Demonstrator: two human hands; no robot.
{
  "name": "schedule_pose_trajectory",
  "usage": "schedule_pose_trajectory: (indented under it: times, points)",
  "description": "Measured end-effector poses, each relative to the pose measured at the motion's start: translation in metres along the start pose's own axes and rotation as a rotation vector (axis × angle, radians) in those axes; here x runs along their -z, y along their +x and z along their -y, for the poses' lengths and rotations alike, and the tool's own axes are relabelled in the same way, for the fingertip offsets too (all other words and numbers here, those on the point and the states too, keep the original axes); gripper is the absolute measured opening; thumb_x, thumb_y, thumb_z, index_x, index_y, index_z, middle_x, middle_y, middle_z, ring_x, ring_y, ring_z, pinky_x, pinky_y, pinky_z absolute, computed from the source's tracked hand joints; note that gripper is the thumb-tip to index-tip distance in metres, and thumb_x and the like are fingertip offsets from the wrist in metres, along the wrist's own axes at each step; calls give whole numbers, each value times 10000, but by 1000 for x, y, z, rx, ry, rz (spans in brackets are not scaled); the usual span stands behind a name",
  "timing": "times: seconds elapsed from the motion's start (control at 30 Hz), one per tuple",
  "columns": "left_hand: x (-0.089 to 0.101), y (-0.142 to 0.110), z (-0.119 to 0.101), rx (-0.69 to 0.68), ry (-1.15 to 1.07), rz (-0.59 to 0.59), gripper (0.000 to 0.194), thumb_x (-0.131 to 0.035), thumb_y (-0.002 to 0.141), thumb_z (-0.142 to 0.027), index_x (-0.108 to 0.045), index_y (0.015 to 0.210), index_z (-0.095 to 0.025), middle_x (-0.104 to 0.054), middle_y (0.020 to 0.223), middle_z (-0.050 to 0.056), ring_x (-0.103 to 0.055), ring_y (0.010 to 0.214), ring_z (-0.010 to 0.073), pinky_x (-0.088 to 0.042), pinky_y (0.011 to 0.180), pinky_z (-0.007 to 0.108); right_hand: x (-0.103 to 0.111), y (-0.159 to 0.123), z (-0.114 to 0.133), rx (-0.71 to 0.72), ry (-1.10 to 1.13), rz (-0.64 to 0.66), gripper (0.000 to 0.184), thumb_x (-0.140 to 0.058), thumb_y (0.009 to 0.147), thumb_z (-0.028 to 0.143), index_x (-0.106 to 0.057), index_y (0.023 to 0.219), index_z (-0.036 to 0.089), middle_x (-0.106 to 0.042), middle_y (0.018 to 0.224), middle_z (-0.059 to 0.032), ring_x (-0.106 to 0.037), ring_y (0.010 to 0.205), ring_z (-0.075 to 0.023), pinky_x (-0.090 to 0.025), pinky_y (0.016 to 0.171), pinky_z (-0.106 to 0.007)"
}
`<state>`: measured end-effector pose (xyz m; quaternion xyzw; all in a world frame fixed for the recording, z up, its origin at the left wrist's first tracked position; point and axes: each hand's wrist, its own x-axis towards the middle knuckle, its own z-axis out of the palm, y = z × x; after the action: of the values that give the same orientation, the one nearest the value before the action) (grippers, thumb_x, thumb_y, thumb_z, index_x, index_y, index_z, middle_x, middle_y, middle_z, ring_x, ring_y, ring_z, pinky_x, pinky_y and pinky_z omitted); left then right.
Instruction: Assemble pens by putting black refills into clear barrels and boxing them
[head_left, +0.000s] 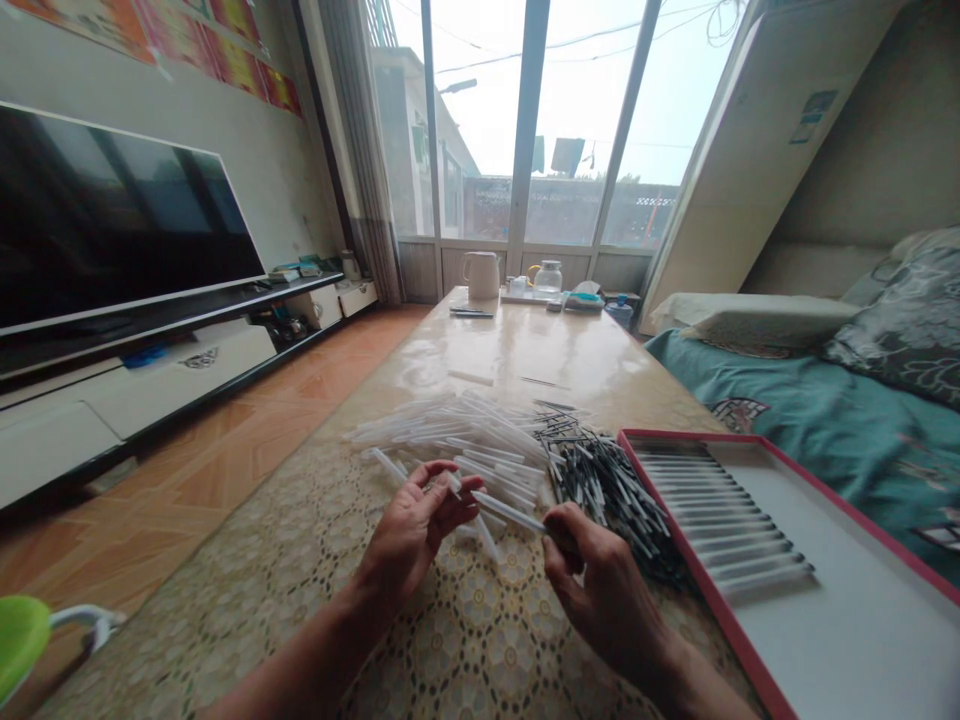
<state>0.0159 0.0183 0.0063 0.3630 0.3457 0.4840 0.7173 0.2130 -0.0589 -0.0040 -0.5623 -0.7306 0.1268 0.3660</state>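
Note:
My left hand [416, 525] and my right hand [592, 580] meet over the table [517, 350], both pinched on one clear plastic pen barrel [506, 510] that stretches between them. My left fingers also curl round another clear tube [455, 485]. Just beyond lies a pile of clear barrels [457, 430]. To its right is a heap of dark pen refills [607, 485], close to my right hand. A red-rimmed white tray [840, 600] at the right holds a row of finished pens [720, 510].
At the table's far end stand a white jug [481, 274] and a glass teapot [548, 277]. A television [112, 215] sits on a low cabinet to the left. A bed with teal cover [840, 420] lies right. A green object [19, 640] is at the lower left.

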Motion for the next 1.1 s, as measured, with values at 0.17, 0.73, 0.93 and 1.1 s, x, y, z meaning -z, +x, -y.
schedule_pose_trajectory:
  times: [0.17, 0.73, 0.93, 1.1]
  points:
    - [0, 2, 5, -31, 114, -29, 220, -635, 792, -309, -479, 861, -170, -715, 754, 58, -651, 591, 129, -474, 504, 198, 1, 0, 2, -16, -47, -27, 115, -428, 857, 175, -418, 748, 209, -395, 612, 59, -420, 522, -94, -298, 529, -220]
    - [0, -1, 13, 26, 132, 103, 257, -685, 744, -342, -502, 812, -175, -639, 600, -5, -500, 447, 53, -349, 431, 153, 2, 2, -1, 58, -142, -1, 105, -422, 867, 172, -463, 774, 198, -486, 647, 30, -490, 571, -110, -327, 562, -216]
    - [1, -4, 15, 84, 263, 282, 251, -680, 751, -350, -561, 842, -149, -681, 679, 42, -578, 520, 94, -394, 460, 180, 3, 1, -6, 157, -347, 66, 180, -405, 924, 225, -504, 777, 197, -562, 660, 8, -518, 565, -126, -282, 536, -240]
    - [1, -5, 16, 83, 278, 272, 217, -689, 746, -317, -618, 839, -134, -676, 677, 38, -577, 534, 90, -405, 488, 185, 4, 1, -2, 177, -433, 98, 195, -401, 927, 219, -509, 765, 195, -574, 650, 2, -515, 555, -129, -255, 523, -246]
